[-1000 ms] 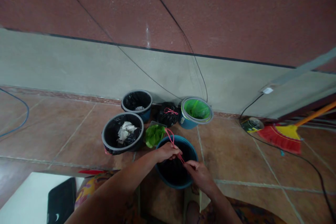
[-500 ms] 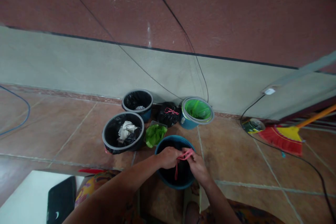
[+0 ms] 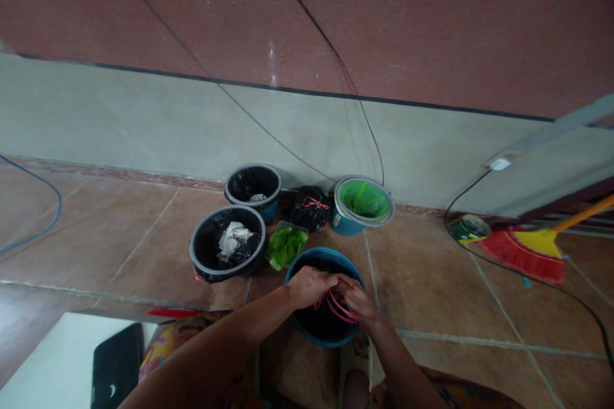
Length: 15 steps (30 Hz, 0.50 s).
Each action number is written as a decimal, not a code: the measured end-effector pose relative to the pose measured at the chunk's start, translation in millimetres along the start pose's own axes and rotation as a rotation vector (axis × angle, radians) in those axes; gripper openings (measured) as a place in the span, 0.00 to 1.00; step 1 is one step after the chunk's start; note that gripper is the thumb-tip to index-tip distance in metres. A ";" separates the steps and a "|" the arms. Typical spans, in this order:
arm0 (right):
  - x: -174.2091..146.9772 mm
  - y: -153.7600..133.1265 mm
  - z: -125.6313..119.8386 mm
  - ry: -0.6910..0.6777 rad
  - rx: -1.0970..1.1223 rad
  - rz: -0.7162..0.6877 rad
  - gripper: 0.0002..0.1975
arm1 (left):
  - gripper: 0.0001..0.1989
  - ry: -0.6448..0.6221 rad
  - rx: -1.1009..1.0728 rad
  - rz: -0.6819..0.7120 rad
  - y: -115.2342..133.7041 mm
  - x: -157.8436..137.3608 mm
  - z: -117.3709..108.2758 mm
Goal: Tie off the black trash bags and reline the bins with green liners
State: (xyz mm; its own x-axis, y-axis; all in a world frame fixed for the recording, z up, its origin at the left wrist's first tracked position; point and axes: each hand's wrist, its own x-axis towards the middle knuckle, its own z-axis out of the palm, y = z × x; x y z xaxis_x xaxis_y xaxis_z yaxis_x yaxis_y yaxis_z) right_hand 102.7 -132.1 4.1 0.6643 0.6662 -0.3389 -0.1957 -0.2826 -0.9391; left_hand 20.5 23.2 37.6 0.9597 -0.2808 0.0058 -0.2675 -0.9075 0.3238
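My left hand (image 3: 311,286) and my right hand (image 3: 354,296) meet over a blue bin (image 3: 327,342). The fingers of both are pinched together on a pink string (image 3: 343,314), whose loops hang below them. Dark material (image 3: 320,327), which looks like a black plastic bag, fills the bin's inside. The fingertips partly cover one another, so the exact hold on the string is hidden. Just beyond the bin's rim sits a clear tray (image 3: 293,226) of green leaf-like pieces (image 3: 286,246).
Two black-lined bins (image 3: 201,268) (image 3: 268,212) stand to the left. By the wall are a tied black bag (image 3: 311,212) and a green-lined bin (image 3: 346,225). A red broom (image 3: 522,254), a tin (image 3: 469,228) and a black cable (image 3: 561,291) lie right. A phone (image 3: 118,367) rests lower left.
My hands have drawn together over the bin, the fingers now meeting. The pink string has shifted from above the right fingers to loops hanging beneath both hands. The view has moved slightly.
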 end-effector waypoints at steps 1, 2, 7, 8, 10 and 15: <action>-2.9 -2.7 1.0 -0.023 0.043 0.021 0.17 | 0.11 0.021 0.014 0.004 -1.4 0.8 -0.8; -6.2 -5.8 1.8 -0.048 0.095 0.046 0.17 | 0.11 0.040 0.026 0.010 -2.4 1.5 -1.9; -18.0 -17.6 1.4 -0.158 0.259 0.096 0.17 | 0.08 0.095 0.020 0.062 -2.0 1.7 -9.2; -18.4 -18.2 0.7 -0.176 0.260 0.101 0.16 | 0.09 0.102 0.015 0.057 -1.2 1.5 -10.7; -17.7 -17.6 -0.6 -0.183 0.230 0.112 0.17 | 0.10 0.109 0.003 0.035 0.0 1.1 -13.1; -10.4 -10.9 -3.2 0.016 0.069 0.090 0.19 | 0.12 0.069 -0.035 -0.036 -1.7 2.0 -12.9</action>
State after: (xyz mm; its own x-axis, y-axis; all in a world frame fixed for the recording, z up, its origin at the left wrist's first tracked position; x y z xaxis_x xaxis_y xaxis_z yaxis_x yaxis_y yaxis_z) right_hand 100.2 -138.2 18.0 0.6533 0.6288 -0.4216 -0.3038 -0.2924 -0.9068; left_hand 24.0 28.2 49.3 0.9727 -0.2248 0.0582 -0.2305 -0.9047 0.3582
